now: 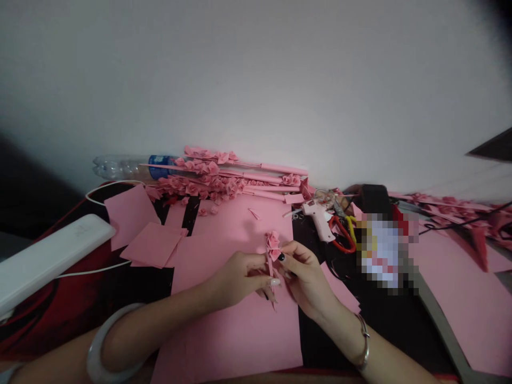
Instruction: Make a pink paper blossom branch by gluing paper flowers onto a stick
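Observation:
Between my hands, a pink paper flower stem [271, 269] stands nearly upright, with folded pink blossoms [272, 239] clustered at its top. My left hand [246, 277] is closed round the thin stem, thumb and fingers pinching it below the blossoms. The thumb and forefinger of my right hand [302, 272] pinch a lower blossom from the right side; its other fingers are partly hidden behind. Beneath both hands lies a large sheet of pink paper [236, 330]. Beyond them, a small folded pink scrap [254, 214] rests on the sheet.
Finished paper flower stems [224, 181] lie piled against the wall, by a plastic bottle [120, 166]. Square pink sheets [152, 242] and a white lamp bar [60, 256] are at left. Right of my hands lie a glue gun [320, 220], red-handled scissors [344, 242] and more pink paper [468, 298].

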Motion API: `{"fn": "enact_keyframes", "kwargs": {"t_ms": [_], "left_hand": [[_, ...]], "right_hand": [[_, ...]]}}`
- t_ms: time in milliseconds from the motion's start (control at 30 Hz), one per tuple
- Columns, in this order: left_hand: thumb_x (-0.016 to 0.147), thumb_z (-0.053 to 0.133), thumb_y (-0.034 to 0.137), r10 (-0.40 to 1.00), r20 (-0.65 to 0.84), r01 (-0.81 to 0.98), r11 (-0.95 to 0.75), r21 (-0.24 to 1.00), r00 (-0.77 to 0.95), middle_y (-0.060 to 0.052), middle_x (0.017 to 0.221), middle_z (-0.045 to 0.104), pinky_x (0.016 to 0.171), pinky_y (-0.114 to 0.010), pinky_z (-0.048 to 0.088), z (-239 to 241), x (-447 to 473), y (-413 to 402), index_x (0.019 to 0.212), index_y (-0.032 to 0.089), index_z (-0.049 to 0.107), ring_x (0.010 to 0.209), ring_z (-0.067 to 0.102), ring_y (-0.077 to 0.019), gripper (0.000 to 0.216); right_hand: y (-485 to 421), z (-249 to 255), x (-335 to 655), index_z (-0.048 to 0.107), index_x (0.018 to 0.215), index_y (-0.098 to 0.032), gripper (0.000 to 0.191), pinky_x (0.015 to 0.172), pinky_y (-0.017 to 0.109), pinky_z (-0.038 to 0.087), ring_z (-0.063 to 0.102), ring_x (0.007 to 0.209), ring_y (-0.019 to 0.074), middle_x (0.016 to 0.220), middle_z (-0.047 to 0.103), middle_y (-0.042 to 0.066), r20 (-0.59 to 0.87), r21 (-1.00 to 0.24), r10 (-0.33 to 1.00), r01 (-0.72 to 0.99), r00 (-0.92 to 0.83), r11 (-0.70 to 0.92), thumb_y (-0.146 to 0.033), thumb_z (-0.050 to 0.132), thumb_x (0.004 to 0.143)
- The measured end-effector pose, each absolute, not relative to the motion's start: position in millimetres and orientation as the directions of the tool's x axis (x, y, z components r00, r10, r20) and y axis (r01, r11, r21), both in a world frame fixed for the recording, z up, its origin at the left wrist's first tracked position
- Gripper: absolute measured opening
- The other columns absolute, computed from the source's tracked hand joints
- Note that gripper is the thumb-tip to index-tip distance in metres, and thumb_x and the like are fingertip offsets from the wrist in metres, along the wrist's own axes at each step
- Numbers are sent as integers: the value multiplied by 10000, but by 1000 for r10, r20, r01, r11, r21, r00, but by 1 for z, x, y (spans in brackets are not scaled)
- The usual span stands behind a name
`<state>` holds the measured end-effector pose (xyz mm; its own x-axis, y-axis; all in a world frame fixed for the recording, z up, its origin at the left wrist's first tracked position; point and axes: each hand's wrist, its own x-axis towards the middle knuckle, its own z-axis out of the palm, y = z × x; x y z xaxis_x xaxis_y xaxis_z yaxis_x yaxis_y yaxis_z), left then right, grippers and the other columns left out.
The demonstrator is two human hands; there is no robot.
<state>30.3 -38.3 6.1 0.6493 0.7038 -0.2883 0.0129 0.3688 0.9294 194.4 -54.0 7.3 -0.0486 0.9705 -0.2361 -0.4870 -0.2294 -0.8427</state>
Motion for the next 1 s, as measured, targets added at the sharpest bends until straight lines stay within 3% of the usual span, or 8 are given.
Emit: {"fn": "enact_keyframes", "kwargs": {"t_ms": [400,667,1000], "left_hand": [[853,624,269,677,-289,36,362,931,677,-4,665,683,696,-297,572,4,29,-39,800,165,611,680,723,-183,117],[885,569,260,638,-307,86,353,932,706,0,665,683,703,-313,566,10,29,-39,767,184,536,685,725,-186,144],[903,559,253,637,-254,35,335,942,728,27,717,641,690,-309,551,9,28,-39,846,196,516,680,720,-181,92]], "right_hand": [[-53,7,194,687,660,-193,192,478,213,207,273,486,58,557,494,-65,-205,-876,978,-440,-34,-199,-264,866,653],[-55,4,196,643,692,-205,187,598,238,354,454,617,113,666,560,-41,-60,-964,998,-260,7,-56,-284,808,729],[-55,8,197,597,660,-198,198,572,246,322,404,585,113,630,507,-47,-41,-987,999,-158,5,-40,-279,750,756]]}}
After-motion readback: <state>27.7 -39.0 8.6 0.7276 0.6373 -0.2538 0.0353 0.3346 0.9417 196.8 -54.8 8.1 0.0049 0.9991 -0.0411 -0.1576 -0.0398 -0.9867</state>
